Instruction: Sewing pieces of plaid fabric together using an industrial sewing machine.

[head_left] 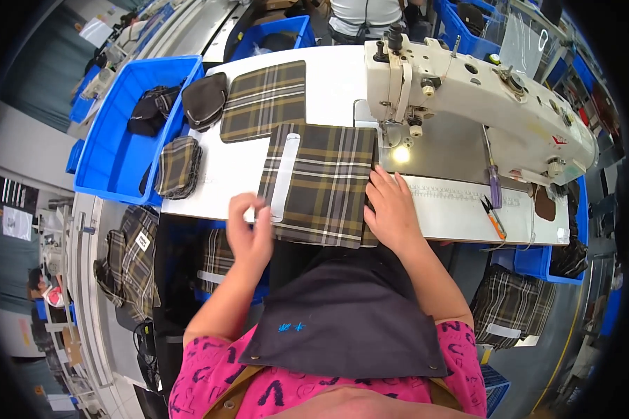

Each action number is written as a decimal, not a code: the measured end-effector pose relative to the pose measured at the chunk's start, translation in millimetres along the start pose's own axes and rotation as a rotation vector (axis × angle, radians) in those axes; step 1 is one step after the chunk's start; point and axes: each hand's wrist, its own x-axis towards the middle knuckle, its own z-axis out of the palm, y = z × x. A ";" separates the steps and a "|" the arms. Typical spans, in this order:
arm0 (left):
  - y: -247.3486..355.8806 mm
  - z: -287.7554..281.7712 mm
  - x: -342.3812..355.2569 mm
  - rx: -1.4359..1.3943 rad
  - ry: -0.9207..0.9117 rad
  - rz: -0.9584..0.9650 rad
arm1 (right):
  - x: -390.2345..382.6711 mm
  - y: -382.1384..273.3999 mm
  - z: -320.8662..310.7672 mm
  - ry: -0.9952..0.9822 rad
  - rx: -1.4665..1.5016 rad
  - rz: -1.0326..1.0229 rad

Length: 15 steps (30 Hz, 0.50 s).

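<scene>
A brown-and-olive plaid fabric panel [328, 174] with a long white strip [285, 174] lies at the front of the white sewing table [335, 84]. My left hand [248, 227] is at the panel's lower left edge, slightly blurred, fingers loosely bent and apart, holding nothing I can see. My right hand [391, 209] rests with spread fingers on the panel's right edge. Behind lies a second plaid piece [262, 94]. To the left sit small dark pieces [203, 101] and stacked plaid pieces [176, 167]. The sewing machine [468, 105] stands at the right, its lamp lit.
A blue bin [101, 160] holding dark pieces sits left. A purple screwdriver [493, 181], scissors [497, 225] and ruler scale [440, 192] are at the right. Plaid bundles [510, 300] hang low right, with more [129, 258] low left. A person in white [363, 17] is beyond the table.
</scene>
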 end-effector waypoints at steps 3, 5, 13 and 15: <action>-1.1 52.4 63.3 0.155 -0.315 0.234 | -0.6 -2.2 0.4 0.004 -0.010 0.008; -15.9 102.8 88.9 0.111 -0.376 0.180 | 0.9 -5.3 -1.6 -0.016 -0.005 0.008; -76.9 181.1 101.4 0.378 -0.431 0.099 | -2.1 -7.9 -28.9 0.059 0.041 -0.237; -75.2 181.6 101.7 0.366 -0.429 0.092 | -0.5 -5.2 -28.9 0.010 0.039 -0.355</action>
